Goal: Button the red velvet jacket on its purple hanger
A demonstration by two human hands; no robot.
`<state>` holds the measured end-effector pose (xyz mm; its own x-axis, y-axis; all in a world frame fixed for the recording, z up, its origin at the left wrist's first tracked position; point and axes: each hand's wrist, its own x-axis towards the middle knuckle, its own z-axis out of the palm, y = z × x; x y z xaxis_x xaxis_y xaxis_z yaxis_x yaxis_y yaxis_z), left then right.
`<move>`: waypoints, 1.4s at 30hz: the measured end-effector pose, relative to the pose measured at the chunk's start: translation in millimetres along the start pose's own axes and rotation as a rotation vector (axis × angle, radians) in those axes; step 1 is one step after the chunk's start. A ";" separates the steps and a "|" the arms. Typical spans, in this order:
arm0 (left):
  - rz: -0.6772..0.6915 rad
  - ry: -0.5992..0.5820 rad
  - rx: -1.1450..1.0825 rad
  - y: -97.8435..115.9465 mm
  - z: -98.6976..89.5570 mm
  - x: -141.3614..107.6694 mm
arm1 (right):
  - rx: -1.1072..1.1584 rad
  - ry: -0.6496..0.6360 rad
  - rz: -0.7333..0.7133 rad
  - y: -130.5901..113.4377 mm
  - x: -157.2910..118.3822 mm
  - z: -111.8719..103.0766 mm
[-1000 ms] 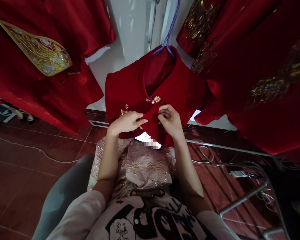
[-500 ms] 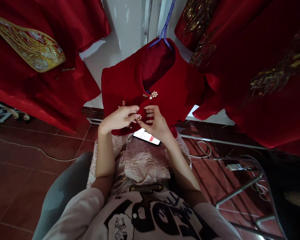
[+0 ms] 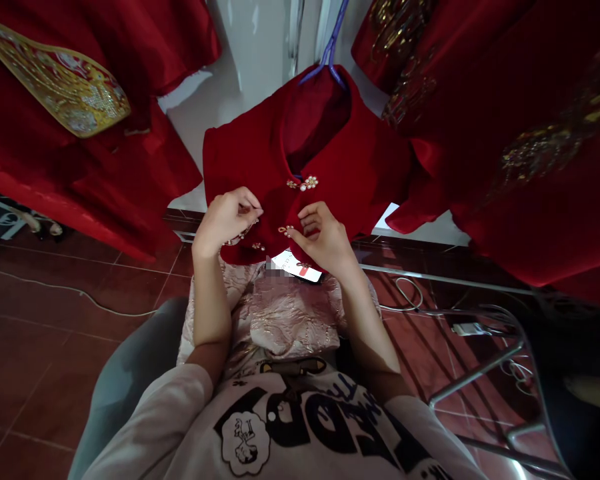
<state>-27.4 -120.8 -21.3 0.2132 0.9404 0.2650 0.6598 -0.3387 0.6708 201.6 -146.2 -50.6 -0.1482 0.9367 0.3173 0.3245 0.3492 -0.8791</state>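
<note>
A red jacket (image 3: 245, 153) hangs on a blue hanger (image 3: 333, 57), with pearl flower clasps down its front. The top clasp (image 3: 303, 183) lies across the neck opening and looks joined. Below it the front edges are apart. My left hand (image 3: 227, 220) pinches the front edge on its side, beside a pearl clasp half hidden under the fingers. My right hand (image 3: 325, 240) grips the other front edge, its thumb at a pearl clasp with a small gold loop (image 3: 283, 230). Another pearl clasp (image 3: 258, 247) shows lower on the left panel.
A lit phone (image 3: 300, 268) rests on the pink brocade cloth (image 3: 290, 313) over my lap. Red embroidered garments (image 3: 175, 60) hang on both sides. A metal-framed chair (image 3: 480, 380) stands at right, and cables (image 3: 105, 308) run over the tiled floor.
My hands have moved apart from the middle clasp, the left one up and leftward. The gold loop now shows at the right thumb, and the front edges are separated there.
</note>
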 end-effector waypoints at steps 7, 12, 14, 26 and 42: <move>-0.162 -0.011 -0.023 -35.6 -6.1 -0.5 | 0.055 -0.023 -0.035 0.7 0.4 2.0; -0.191 0.021 -0.106 -18.7 -0.5 0.0 | 0.074 -0.030 -0.061 -14.7 -7.3 5.8; -0.181 0.030 -0.101 -15.3 0.3 1.1 | 0.079 -0.018 -0.072 -18.9 -9.8 10.2; -0.170 0.052 -0.315 -13.9 -7.6 3.0 | 0.081 0.100 -0.173 10.1 47.2 63.4; -0.147 0.148 -0.247 -12.9 1.6 5.7 | -0.043 0.148 -0.152 15.9 48.4 71.3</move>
<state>-33.6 -111.0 -29.6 0.0098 0.9711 0.2385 0.4771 -0.2141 0.8524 133.0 -97.2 -74.6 -0.0611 0.8657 0.4968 0.3488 0.4849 -0.8020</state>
